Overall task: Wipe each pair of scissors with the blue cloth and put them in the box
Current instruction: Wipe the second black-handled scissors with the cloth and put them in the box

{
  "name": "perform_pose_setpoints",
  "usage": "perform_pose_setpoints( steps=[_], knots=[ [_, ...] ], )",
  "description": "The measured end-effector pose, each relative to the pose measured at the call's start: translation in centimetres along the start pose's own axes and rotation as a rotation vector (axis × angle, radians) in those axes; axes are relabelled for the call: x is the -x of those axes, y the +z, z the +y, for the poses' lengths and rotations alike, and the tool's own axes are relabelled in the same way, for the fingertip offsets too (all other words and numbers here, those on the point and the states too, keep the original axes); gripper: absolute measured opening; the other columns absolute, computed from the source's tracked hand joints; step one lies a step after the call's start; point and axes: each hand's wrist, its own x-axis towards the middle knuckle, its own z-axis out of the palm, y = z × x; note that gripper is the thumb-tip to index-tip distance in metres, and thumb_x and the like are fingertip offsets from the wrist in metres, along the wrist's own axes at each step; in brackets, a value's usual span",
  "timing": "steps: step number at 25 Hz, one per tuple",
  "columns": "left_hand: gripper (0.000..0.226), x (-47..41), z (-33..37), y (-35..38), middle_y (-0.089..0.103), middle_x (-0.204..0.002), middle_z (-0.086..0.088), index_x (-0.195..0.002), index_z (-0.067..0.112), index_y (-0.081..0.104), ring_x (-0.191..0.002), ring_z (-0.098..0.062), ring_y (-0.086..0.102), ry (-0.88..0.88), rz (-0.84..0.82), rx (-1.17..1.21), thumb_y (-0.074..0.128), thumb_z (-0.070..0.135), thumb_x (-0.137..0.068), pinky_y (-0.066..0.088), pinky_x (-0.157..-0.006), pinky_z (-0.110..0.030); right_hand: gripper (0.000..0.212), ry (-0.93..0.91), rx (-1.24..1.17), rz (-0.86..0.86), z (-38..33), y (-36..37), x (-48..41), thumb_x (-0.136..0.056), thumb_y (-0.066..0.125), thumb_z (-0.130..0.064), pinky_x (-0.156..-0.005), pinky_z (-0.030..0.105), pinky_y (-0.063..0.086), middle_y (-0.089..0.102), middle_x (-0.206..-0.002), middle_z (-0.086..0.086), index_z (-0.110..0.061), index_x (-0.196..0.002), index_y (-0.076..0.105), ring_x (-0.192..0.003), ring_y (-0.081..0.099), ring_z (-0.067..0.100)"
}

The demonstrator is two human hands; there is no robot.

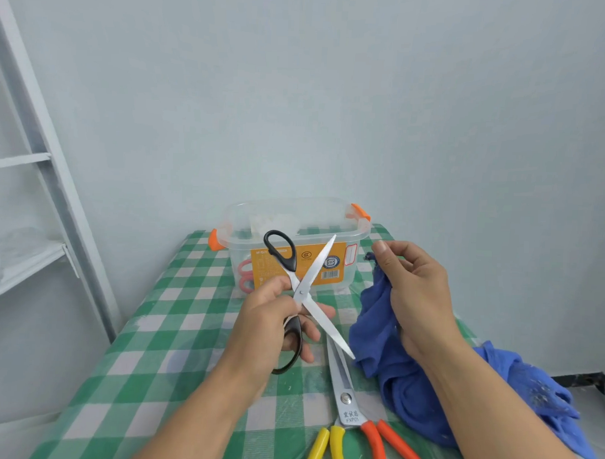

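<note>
My left hand [270,317] grips black-handled scissors [313,274] by the lower handle, blades spread wide in an X above the table. My right hand [415,295] holds the blue cloth [376,338] up by a pinched edge; the rest of the cloth trails down to the table on the right. The lower blade tip touches or nearly touches the cloth. Behind stands the clear plastic box [353,265] with orange clips, pink-handled scissors [245,277] inside it. On the table lie orange-handled scissors [348,402] and yellow-handled scissors [334,446], only the handles showing.
The green-and-white checked table [160,344] is narrow, with its left edge dropping off. A white metal rack [52,172] stands to the left. A pale wall is close behind the box.
</note>
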Motion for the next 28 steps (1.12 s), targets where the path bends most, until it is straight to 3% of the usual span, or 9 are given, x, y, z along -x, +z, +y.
perform_pose_setpoints(
  steps=[5, 10, 13, 16, 18, 20, 23, 25, 28],
  knots=[
    [0.033, -0.3, -0.1, -0.2, 0.075, -0.100, -0.022, -0.115, 0.001, 0.057, -0.064, -0.021, 0.063, 0.007, 0.025, 0.106, 0.036, -0.013, -0.093, 0.046, -0.044, -0.026, 0.008, 0.080, 0.160, 0.015, 0.9, -0.5, -0.6, -0.090, 0.074, -0.017, -0.068, 0.033, 0.052, 0.070, -0.086, 0.004, -0.017, -0.096, 0.068, -0.074, 0.065, 0.018],
    [0.029, -0.4, 0.0, -0.5, 0.076, -0.107, -0.014, -0.119, 0.003, 0.055, -0.070, -0.019, 0.065, 0.047, 0.072, 0.119, 0.041, -0.009, -0.096, 0.043, -0.046, -0.027, 0.033, -0.022, 0.495, 0.029, 0.8, -0.7, 0.0, -0.089, 0.058, 0.000, -0.072, 0.023, 0.049, 0.063, -0.108, -0.003, -0.024, -0.111, 0.064, -0.095, 0.062, 0.009],
    [0.017, -0.3, 0.3, -0.6, 0.076, -0.106, -0.012, -0.111, 0.000, 0.053, -0.070, -0.020, 0.065, 0.086, 0.150, 0.167, 0.043, -0.005, -0.098, 0.043, -0.044, -0.028, 0.041, -0.106, 0.671, 0.054, 0.8, -0.9, 0.0, -0.087, 0.058, -0.004, -0.092, 0.031, 0.046, 0.054, -0.121, -0.006, -0.026, -0.121, 0.061, -0.106, 0.052, 0.007],
    [0.011, -0.5, 0.5, -0.9, 0.074, -0.106, -0.017, -0.097, 0.005, 0.052, -0.070, -0.022, 0.065, 0.100, 0.281, 0.214, 0.043, 0.005, -0.103, 0.042, -0.043, -0.029, 0.012, -0.076, 0.674, 0.022, 0.5, -0.7, 0.2, -0.084, 0.060, -0.013, -0.076, 0.046, 0.054, 0.065, -0.078, -0.005, -0.022, -0.087, 0.068, -0.073, 0.057, 0.016],
    [0.014, -0.7, 0.5, -1.1, 0.070, -0.105, -0.026, -0.093, 0.008, 0.052, -0.068, -0.021, 0.066, 0.100, 0.380, 0.229, 0.045, 0.011, -0.105, 0.043, -0.041, -0.030, 0.019, -0.055, 0.762, -0.020, 0.5, -0.6, 0.4, -0.081, 0.061, -0.023, -0.063, 0.046, 0.052, 0.052, -0.053, 0.000, -0.007, -0.070, 0.061, -0.055, 0.047, 0.019],
    [0.013, -0.8, 0.5, -1.2, 0.066, -0.102, -0.029, -0.094, 0.008, 0.052, -0.066, -0.019, 0.067, 0.107, 0.441, 0.235, 0.046, 0.012, -0.105, 0.045, -0.040, -0.029, 0.032, -0.031, 0.901, -0.145, 0.3, -0.4, 0.8, -0.079, 0.064, -0.035, -0.062, 0.043, 0.050, 0.050, -0.050, -0.004, -0.007, -0.067, 0.058, -0.055, 0.049, 0.019],
    [0.011, -1.0, 0.3, -1.3, 0.067, -0.111, -0.027, -0.099, 0.008, 0.052, -0.071, -0.020, 0.069, 0.117, 0.465, 0.229, 0.047, 0.015, -0.105, 0.048, -0.041, -0.029, 0.031, 0.050, 1.199, -0.488, -0.6, -0.3, 1.4, -0.071, 0.074, -0.053, -0.069, 0.035, 0.049, 0.064, -0.072, -0.012, -0.026, -0.084, 0.063, -0.073, 0.061, 0.012],
    [0.010, -1.1, 0.2, -1.5, 0.065, -0.114, -0.029, -0.100, 0.009, 0.052, -0.074, -0.021, 0.069, 0.119, 0.467, 0.222, 0.047, 0.015, -0.105, 0.049, -0.042, -0.029, 0.024, 0.056, 1.258, -0.614, -0.7, -0.4, 1.2, -0.071, 0.077, -0.038, -0.069, 0.035, 0.051, 0.063, -0.072, -0.013, -0.029, -0.089, 0.065, -0.071, 0.060, 0.008],
    [0.011, -1.0, 0.1, -1.6, 0.065, -0.114, -0.028, -0.098, 0.009, 0.054, -0.078, -0.024, 0.069, 0.110, 0.478, 0.228, 0.047, 0.014, -0.105, 0.049, -0.042, -0.030, 0.003, -0.036, 1.126, -0.593, -0.2, -0.7, 0.7, -0.078, 0.072, -0.022, -0.069, 0.039, 0.054, 0.063, -0.063, -0.012, -0.024, -0.080, 0.071, -0.063, 0.057, 0.008]
  ],
)
